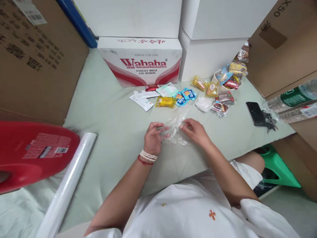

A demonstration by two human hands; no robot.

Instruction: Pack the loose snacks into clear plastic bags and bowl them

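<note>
Head view: what's the L hand [153,138] doing?

Fingers loosely curved, w/ gaps btwn them, clear film lying across the fingertips. Can't tell if they're in the film or behind it, or if they grip it.

And the R hand [194,130]?

Thumb + index finger pinched on the edge of the clear plastic bag [175,130]; other fingers folded in.

Where's the bag exactly?

Btwn the 2 hands, over the pale green cloth [111,142], in front of the torso. Thin, see-thru, crinkly, lots of shiny creases; outline's irregular, hard to read vs. the cloth.

Anything on the wrists?

L one only: white beaded bracelet [148,155], several rows, small roundish beads, plus a thin red cord [145,161] just below, twd the elbow.

Stuff nearby, materials-wise?

Just beyond the bag: yellow packet [165,101], glossy, pillow-shaped; flat blue sachets [188,94] beside it; slim white sachets [143,103] to its L, smooth + oblong. On the R, a whitish crumpled packet [204,103], soft-looking, & a rounded white tub [221,88] heaped w/ shiny wrapped snacks [224,75].

Bigger things?

Boxy white-and-red carton [141,71] at the back, flat printed face; far L, a long glossy white roll [69,185] by a smooth red plastic container [15,158].
</note>
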